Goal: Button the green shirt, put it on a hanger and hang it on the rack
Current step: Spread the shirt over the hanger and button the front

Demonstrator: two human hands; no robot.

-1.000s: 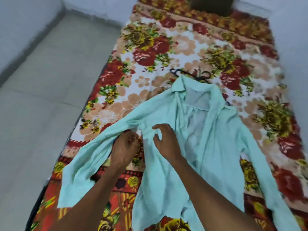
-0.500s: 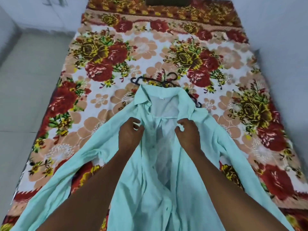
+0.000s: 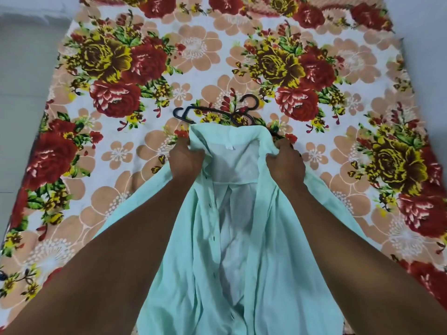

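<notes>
The pale green shirt (image 3: 273,250) lies open on the bed, collar away from me, its white inside showing down the middle. Dark buttonholes run along its left front edge. My left hand (image 3: 186,160) grips the left side of the collar. My right hand (image 3: 286,165) grips the right side of the collar. A black plastic hanger (image 3: 217,112) lies flat on the bed just beyond the collar, partly hidden under the shirt's top edge.
The bed is covered by a floral sheet (image 3: 116,151) in red, yellow and peach. Grey tiled floor (image 3: 21,93) runs along the left side. A pale wall (image 3: 430,68) borders the bed on the right.
Both hands slid up from the shirt's chest area to the collar and now grip it on either side. The camera has moved closer over the bed.
</notes>
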